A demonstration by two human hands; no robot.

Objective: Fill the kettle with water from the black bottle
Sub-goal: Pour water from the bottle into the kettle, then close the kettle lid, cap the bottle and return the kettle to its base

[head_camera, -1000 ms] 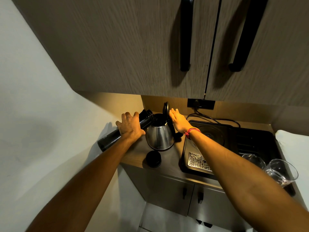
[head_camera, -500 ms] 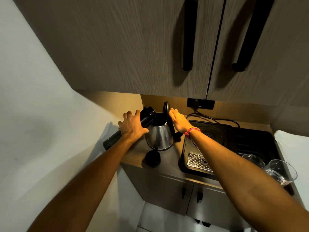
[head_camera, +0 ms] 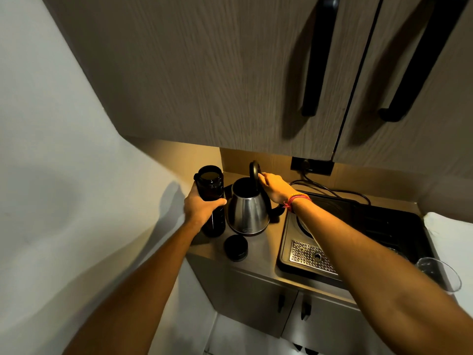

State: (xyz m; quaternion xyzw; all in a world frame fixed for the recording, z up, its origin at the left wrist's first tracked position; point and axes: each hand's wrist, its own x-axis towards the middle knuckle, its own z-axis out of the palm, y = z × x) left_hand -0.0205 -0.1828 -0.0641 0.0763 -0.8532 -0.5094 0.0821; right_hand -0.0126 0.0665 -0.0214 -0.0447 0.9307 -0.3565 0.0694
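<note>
The black bottle (head_camera: 210,183) stands upright and uncapped at the counter's left end, just left of the steel kettle (head_camera: 247,210). My left hand (head_camera: 202,207) is wrapped around the bottle's middle. The kettle's black lid (head_camera: 255,172) is tipped up and its dark mouth is open. My right hand (head_camera: 272,187), with a red band at the wrist, rests its fingers on the raised lid by the handle. The bottle's round black cap (head_camera: 236,247) lies on the counter in front of the kettle.
A black tray (head_camera: 358,226) with a perforated metal drain (head_camera: 311,257) fills the counter to the right. Clear glasses (head_camera: 439,274) stand at its right end. A cable runs to a wall socket (head_camera: 312,166). Upper cabinets with black handles (head_camera: 318,57) hang close overhead.
The bottle was tilted with its mouth over the kettle; my left hand has swung it back upright beside the kettle. My right hand stays on the open lid.
</note>
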